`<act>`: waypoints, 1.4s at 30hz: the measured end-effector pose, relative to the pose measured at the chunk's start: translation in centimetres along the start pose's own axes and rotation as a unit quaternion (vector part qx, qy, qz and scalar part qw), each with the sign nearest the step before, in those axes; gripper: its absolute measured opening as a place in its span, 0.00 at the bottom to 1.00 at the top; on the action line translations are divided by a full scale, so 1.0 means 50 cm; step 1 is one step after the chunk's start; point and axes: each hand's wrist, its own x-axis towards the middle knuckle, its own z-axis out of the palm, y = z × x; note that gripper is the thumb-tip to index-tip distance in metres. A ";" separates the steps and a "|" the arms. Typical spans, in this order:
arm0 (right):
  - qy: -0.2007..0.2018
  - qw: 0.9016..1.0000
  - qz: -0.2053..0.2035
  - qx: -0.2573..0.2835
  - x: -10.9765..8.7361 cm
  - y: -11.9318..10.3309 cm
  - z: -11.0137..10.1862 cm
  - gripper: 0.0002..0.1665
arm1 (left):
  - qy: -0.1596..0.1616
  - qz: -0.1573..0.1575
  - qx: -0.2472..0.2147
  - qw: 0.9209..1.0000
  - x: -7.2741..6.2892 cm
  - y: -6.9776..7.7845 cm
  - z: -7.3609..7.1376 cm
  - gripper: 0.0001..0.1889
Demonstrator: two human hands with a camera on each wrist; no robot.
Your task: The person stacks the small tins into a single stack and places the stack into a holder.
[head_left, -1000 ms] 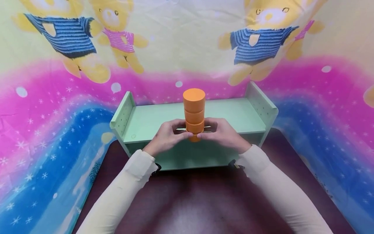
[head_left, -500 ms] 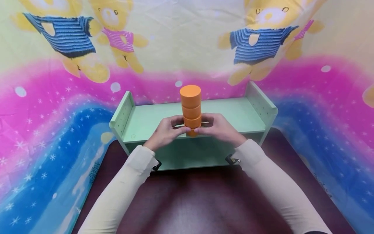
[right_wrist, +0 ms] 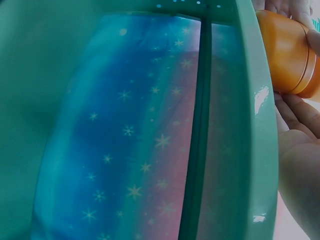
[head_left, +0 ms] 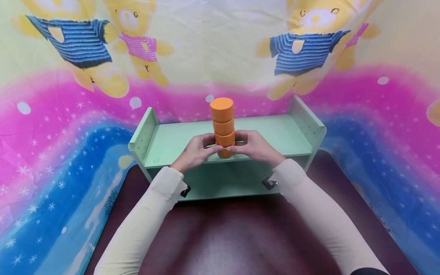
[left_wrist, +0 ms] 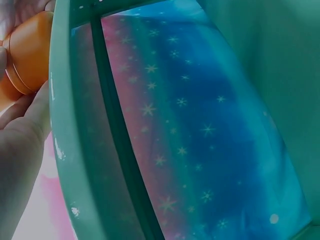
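Note:
An upright stack of orange cylinders (head_left: 222,110) stands at the front middle of the pale green shelf's upper board (head_left: 178,143), with its base close over the board. From the left, my left hand (head_left: 197,151) grips the lowest part, thumb in front and fingers behind. My right hand (head_left: 255,147) holds the same part from the right, its thumb tip near the left one. In the left wrist view, the orange base (left_wrist: 32,50) shows at the board's edge beside the left hand (left_wrist: 22,150). The right wrist view has the orange base (right_wrist: 285,50) above the right hand (right_wrist: 302,170).
The shelf has raised side panels, a left one (head_left: 144,133) and a right one (head_left: 307,122), and a lower level (head_left: 227,183) under the board. It stands on a dark red-brown table (head_left: 223,236). A bear-printed cloth (head_left: 213,49) hangs behind and along both sides.
Both hands have moved the orange stack forward and slightly left, from in front of the shelf to over its upper board. The grip looks the same.

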 end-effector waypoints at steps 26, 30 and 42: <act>0.001 1.000 0.019 0.006 0.038 0.009 -0.001 0.31 | -0.006 -0.036 0.011 0.999 0.027 -0.003 -0.001 0.28; 0.002 1.000 0.022 0.006 0.039 0.009 -0.002 0.32 | -0.007 -0.040 0.011 0.999 0.029 -0.002 0.000 0.29; 0.006 1.000 0.005 -0.001 0.031 0.009 -0.001 0.34 | -0.006 -0.018 0.006 1.000 0.028 -0.004 0.002 0.30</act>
